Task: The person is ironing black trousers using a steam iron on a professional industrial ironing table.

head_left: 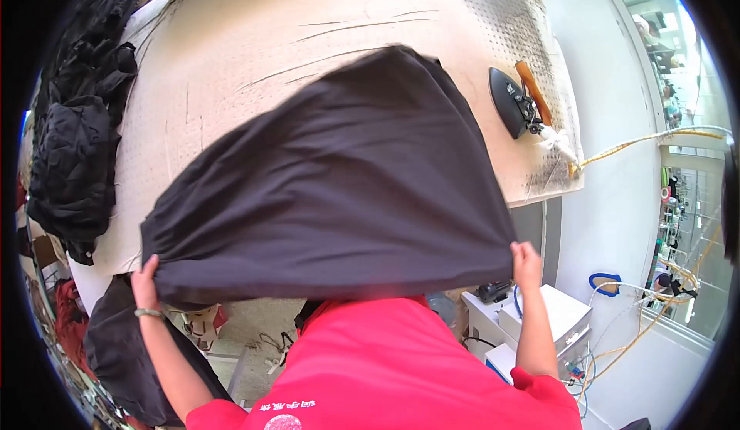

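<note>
A large piece of black cloth [347, 176], perhaps a garment, is stretched between my two hands over the near part of a pale ironing table. My left hand [145, 283] grips its gathered left corner, fingers closed on the fabric. At the opposite corner my right hand [526, 264] pinches the edge. The cloth's far part lies on the table with soft creases, while its near edge hangs in front of my body. To the right of the cloth, an iron [515, 105] with a wooden handle rests on the table, untouched.
Padded and stained, the ironing table [223, 99] reaches far ahead. Black garments [77, 160] are heaped along its left side, and more dark cloth [139, 353] hangs at lower left. The iron's hose [640, 143] runs off right. A white machine box [547, 314] stands below at right.
</note>
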A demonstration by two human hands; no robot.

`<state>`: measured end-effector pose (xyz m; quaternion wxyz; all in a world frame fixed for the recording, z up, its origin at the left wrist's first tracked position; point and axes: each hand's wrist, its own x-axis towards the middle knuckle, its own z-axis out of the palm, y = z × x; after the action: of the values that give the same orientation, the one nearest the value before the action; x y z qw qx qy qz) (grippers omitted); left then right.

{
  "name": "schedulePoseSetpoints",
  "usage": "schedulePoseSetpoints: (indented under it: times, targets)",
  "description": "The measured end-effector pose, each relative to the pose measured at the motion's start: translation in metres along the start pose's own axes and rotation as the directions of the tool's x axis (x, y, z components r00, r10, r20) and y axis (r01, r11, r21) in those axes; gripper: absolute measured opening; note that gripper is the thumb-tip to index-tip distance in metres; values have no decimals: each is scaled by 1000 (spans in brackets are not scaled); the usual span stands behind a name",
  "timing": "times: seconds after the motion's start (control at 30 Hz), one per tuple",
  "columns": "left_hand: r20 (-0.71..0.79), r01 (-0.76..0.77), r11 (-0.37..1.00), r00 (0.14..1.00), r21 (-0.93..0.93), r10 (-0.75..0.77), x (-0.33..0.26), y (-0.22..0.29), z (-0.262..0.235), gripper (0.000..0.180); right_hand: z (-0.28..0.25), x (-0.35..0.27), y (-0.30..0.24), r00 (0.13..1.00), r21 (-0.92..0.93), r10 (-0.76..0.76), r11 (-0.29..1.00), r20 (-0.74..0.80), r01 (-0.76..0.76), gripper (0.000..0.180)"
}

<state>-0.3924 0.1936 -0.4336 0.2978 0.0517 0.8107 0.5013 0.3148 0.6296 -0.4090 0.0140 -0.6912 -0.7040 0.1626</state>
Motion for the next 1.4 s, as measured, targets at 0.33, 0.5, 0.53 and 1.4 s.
schedulePoseSetpoints:
  times: [0.33,0.5,0.53,1.4]
  targets:
    - [-9,-316,364,745,876,668,5,17,101,26,49,183,-149,861,471,-496,736,-114,487,17]
    - [44,-312,580,902,752,430,24,59,158,13,74,294,-276,868,468,-493,781,57,413,23]
    - [36,-303,542,894,784,447,28,63,163,14,75,305,-288,897,492,-364,846,251,206,24]
    - [-213,23,997,976,-70,-38,83,48,144,29,-13,366,-279,630,744,-461,596,625,-302,24]
